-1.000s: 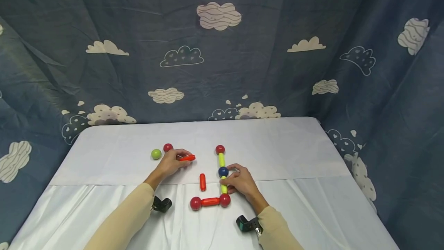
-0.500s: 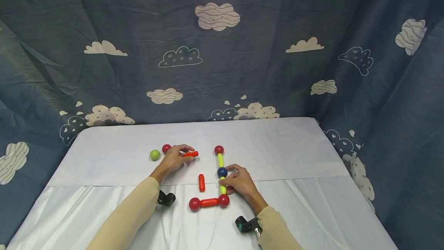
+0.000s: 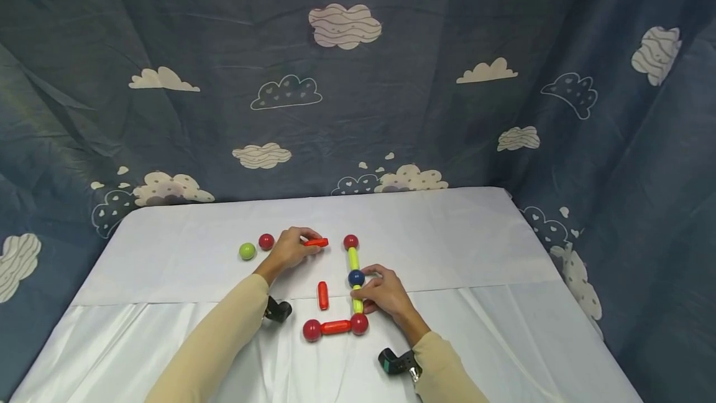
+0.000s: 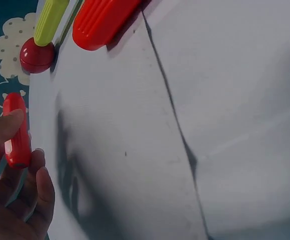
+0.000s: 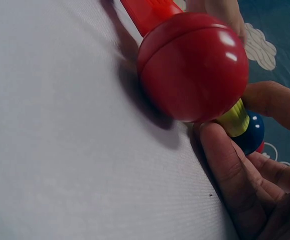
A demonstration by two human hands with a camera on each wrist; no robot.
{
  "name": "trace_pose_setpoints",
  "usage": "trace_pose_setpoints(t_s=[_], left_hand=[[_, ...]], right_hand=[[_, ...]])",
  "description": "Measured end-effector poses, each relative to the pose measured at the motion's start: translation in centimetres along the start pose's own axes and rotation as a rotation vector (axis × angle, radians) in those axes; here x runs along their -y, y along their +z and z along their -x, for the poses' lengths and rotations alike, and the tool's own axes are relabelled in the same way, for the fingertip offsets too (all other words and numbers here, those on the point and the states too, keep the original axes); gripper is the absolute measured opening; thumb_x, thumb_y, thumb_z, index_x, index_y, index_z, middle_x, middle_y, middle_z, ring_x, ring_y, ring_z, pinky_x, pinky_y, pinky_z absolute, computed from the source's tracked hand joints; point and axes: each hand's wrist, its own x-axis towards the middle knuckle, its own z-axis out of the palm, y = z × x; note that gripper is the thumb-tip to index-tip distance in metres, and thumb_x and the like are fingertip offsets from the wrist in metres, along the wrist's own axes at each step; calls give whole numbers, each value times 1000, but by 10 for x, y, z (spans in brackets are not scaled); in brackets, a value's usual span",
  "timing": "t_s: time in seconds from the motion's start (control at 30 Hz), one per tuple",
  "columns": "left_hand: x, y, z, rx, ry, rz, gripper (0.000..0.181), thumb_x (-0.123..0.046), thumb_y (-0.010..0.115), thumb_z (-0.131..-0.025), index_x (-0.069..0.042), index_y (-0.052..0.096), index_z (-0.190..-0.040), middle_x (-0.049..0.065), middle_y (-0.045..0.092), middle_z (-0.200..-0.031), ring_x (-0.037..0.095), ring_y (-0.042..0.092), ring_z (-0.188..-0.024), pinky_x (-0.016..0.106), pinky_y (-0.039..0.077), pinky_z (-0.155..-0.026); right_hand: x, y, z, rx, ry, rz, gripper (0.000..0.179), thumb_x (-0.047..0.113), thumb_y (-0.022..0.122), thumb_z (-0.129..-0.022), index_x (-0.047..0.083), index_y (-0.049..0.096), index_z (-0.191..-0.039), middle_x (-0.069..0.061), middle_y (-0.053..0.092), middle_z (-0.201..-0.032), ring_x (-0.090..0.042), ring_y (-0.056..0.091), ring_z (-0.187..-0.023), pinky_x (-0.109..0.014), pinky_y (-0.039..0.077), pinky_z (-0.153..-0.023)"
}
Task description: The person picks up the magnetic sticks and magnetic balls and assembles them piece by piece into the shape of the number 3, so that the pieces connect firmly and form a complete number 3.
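Hands on magnetic sticks and balls.
Left hand [image 3: 288,249] pinching red stick [image 3: 316,242]; right hand [image 3: 386,294] clamped on yellow stick [image 3: 357,301], at 6 o'clock of blue ball [image 3: 356,278].

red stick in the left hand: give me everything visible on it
The red stick is a short rod with rounded ends, glossy like moulded plastic, plain in colour. The left hand pinches it between thumb and fingertips at its left end. In the head view it lies roughly level, its free end pointing right toward the red ball that tops the yellow-green rod, with a gap between them. The left wrist view shows a fingertip on its side. Whether it rests on the white cloth or hangs just above cannot be told.
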Motion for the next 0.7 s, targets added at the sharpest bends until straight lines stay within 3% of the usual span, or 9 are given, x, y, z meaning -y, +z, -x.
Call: trace_pose_setpoints(t_s=[0.17,0.7], left_hand=[[-4,2,-5,29,-17,-6,27,-12,73,-85,-9,69,-112,6,63,-99,17,56,-74,24,47,-60],[-13,14,-15,26,16,-75,25,-10,73,-85,-9,70,-109,6,62,-100,19,53,-83,24,47,-64]], right_hand=[[0,0,-1,3,3,2,58,9,80,-75,-2,51,-124,-4,64,-67,-12,60,-48,-28,52,-49],[1,-1,0,6,4,-2,57,10,80,-75,-1,52,-123,-4,64,-68,-12,60,-48,-29,53,-49]])
